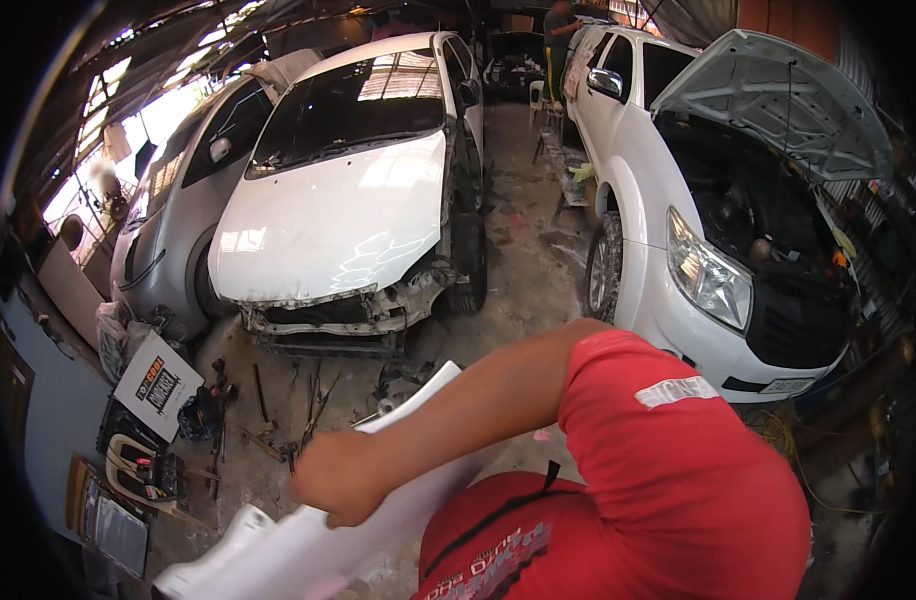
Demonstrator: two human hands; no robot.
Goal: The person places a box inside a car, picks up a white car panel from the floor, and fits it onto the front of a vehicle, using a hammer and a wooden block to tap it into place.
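Note:
A long white car body panel (278, 550) slants across the lower left, its far end (440, 378) showing beyond my forearm. My right hand (343, 480) reaches across from the right and lies at the panel's far edge. Its fingers are curled and closed against that edge, partly hidden and slightly blurred. My red sleeve and shirt (678, 480) fill the lower right. No part of my left hand appears.
Ahead stands a white car (348, 190) with its front bumper off. To the right is a white vehicle (638, 200) with its hood raised; a grey car (178, 220) is at left. Tools (313, 410), a box (158, 385) and a chair-like frame (138, 465) lie on the left floor. A person (558, 45) stands far back.

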